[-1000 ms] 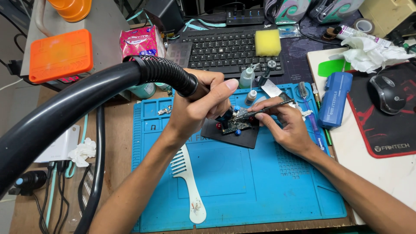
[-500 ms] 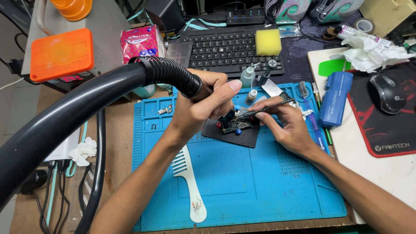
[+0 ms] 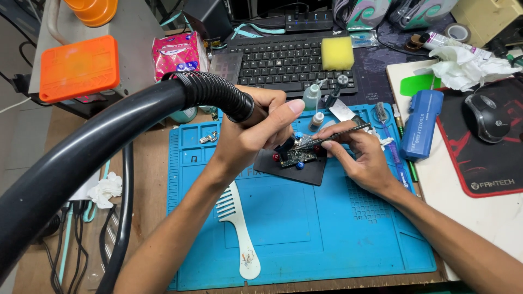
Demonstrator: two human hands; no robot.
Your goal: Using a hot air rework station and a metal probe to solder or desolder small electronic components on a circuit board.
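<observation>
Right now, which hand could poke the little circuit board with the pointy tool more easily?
Probably the right hand. It already pinches the thin tweezers, with their tips at the small circuit board on the dark pad. The left hand is busy gripping the black hose nozzle aimed at the board.

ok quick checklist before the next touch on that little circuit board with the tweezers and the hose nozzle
1. Left hand grips the black corrugated hose at its nozzle end: ok.
2. Right hand pinches the tweezers, tips toward the board: ok.
3. Circuit board sits on the dark pad, on the blue mat: ok.
4. Board fixed to the pad: cannot tell.
5. Small bottles stand close behind the hands, within knocking range: not ok.
6. White comb lies clear of the board: ok.
</observation>
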